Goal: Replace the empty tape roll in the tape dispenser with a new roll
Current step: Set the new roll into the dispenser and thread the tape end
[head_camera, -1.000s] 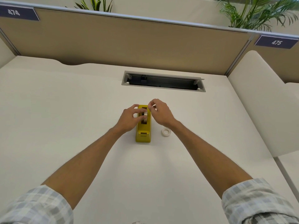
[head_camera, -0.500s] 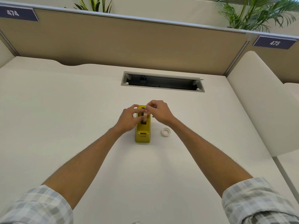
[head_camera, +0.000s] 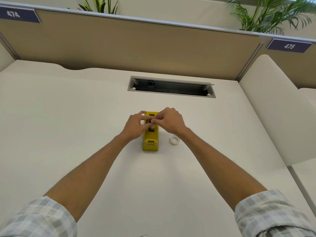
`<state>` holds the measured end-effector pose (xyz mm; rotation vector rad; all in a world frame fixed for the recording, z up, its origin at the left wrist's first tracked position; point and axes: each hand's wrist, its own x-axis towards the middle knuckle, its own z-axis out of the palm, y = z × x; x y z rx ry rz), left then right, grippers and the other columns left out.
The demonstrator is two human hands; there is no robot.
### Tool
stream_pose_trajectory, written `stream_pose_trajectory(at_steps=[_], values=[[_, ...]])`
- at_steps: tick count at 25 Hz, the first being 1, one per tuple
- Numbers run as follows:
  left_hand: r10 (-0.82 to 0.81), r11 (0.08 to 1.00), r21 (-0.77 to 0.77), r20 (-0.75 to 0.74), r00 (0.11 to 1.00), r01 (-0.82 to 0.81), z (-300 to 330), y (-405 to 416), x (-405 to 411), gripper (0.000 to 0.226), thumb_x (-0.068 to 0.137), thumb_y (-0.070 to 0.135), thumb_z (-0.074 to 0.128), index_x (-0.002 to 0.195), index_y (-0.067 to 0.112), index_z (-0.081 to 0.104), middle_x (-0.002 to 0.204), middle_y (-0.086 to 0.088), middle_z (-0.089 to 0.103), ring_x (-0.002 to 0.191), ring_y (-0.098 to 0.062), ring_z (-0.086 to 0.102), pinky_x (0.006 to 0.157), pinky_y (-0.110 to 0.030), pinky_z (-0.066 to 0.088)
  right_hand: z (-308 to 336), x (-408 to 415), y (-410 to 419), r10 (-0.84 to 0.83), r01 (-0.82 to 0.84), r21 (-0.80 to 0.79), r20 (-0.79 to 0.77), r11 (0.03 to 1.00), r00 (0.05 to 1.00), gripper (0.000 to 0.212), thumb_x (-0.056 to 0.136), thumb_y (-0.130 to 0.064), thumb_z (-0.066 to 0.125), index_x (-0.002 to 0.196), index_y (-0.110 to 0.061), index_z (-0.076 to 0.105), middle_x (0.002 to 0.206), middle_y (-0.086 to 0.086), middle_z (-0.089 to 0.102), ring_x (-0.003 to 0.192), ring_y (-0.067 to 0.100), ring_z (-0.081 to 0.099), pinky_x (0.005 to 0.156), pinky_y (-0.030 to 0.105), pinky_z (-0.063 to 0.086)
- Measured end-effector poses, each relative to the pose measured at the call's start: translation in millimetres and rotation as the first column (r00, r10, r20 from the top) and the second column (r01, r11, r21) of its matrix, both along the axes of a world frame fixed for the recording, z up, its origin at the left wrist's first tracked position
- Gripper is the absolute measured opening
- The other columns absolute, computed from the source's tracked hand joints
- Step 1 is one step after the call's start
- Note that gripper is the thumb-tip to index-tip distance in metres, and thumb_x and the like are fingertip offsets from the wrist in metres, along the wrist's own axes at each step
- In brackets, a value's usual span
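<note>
A yellow, block-shaped plastic tape dispenser [head_camera: 150,140] is standing on the off-white desk [head_camera: 68,125], its long side pointing away from the person. Both hands are meeting over its open middle slot. The left hand [head_camera: 135,126] is curling against the dispenser's left side, thumb and forefinger pinched near a small roll sitting in the slot [head_camera: 151,128]. The right hand [head_camera: 169,120] is reaching in from the right with its fingertips pinched together at the same spot; they may be gripping a loose tape end, though it is too small to tell. A white ring-shaped tape roll [head_camera: 174,139] is lying flat just right of the dispenser, untouched.
</note>
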<state>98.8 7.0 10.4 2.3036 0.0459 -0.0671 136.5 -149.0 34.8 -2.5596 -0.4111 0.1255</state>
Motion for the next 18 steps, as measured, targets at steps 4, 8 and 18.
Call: stream_pose_trajectory(at_steps=[4,8,18], values=[[0.007,1.000,0.015,-0.007,1.000,-0.006,2.1,0.1,-0.3,0.041,0.085,0.040,0.066,0.123,0.026,0.064,0.149,-0.004,0.044,0.134,-0.029,0.041,0.105,-0.045,0.038,2.0,-1.8,1.4,0.019,-0.019,-0.029,0.005,0.999,1.000,0.025,0.090,-0.037,0.067,0.104,-0.018,0.077,0.101,0.003,0.076,0.084,0.016,0.066,0.070,0.027,0.051],[-0.001,1.000,0.018,-0.005,1.000,0.001,1.7,-0.2,-1.1,0.039,0.086,0.038,0.065,0.123,0.025,0.064,0.148,-0.004,0.044,0.134,-0.030,0.041,0.105,-0.045,0.038,4.5,1.0,0.7,0.053,-0.049,0.047,-0.083,0.998,0.995,0.025,0.090,-0.034,0.068,0.103,-0.015,0.077,0.103,0.006,0.074,0.087,0.016,0.063,0.073,0.029,0.051],[-0.002,1.000,0.031,-0.001,1.000,0.002,2.7,-0.8,-2.1,0.041,0.086,0.040,0.064,0.125,0.025,0.063,0.149,-0.004,0.043,0.134,-0.030,0.041,0.103,-0.043,0.039,5.3,-1.0,0.1,0.075,-0.079,-0.027,-0.117,0.996,0.990,0.023,0.087,-0.035,0.070,0.099,-0.016,0.074,0.105,0.005,0.071,0.091,0.018,0.064,0.073,0.030,0.052]])
